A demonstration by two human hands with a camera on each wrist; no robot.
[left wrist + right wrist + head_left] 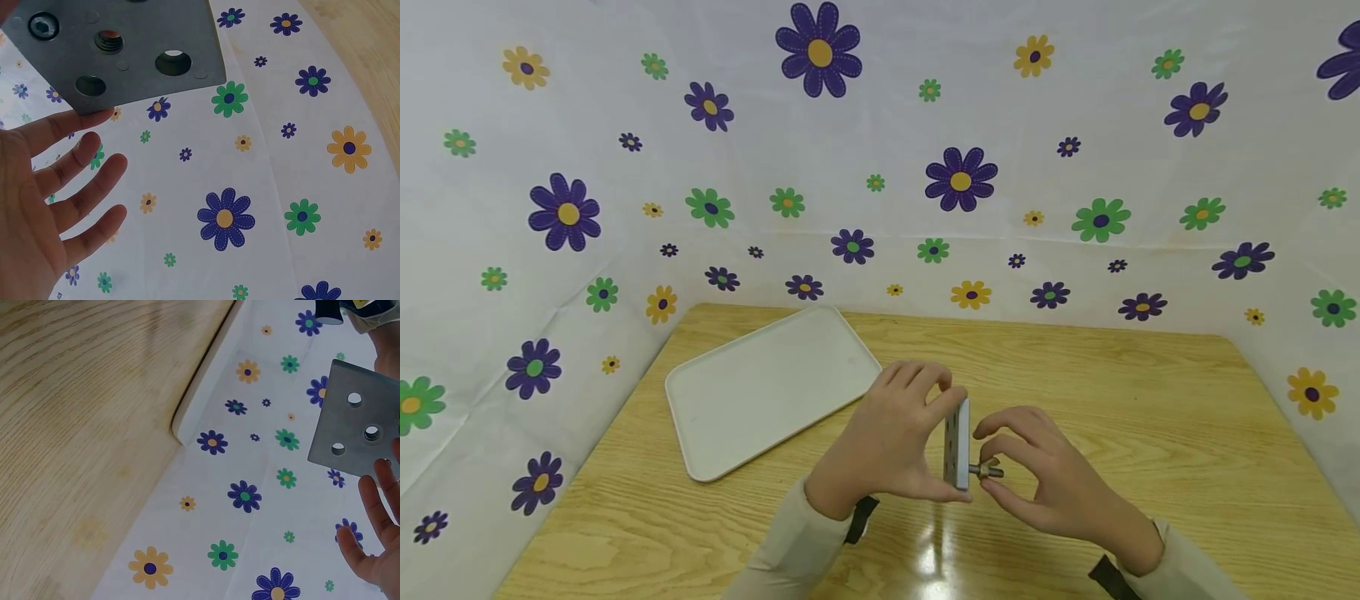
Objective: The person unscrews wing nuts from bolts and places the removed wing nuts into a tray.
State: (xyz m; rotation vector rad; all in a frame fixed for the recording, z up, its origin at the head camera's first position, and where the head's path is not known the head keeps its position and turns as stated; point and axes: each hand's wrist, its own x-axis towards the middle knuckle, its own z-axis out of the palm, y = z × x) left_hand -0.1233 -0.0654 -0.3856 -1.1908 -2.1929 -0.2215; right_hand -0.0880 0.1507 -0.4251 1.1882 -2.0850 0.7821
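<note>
Plainly, left hand (898, 437) astride metal plate (962, 446).

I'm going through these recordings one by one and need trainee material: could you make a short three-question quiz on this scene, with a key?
1. Which hand grips the plate?
2. Multiple choice: in the head view, the tray lies
A) left of the plate
B) right of the plate
C) directly beneath the plate
3. True or false: the bolt sticks out from the plate toward the right hand.

Key:
1. The left hand
2. A
3. True
</note>
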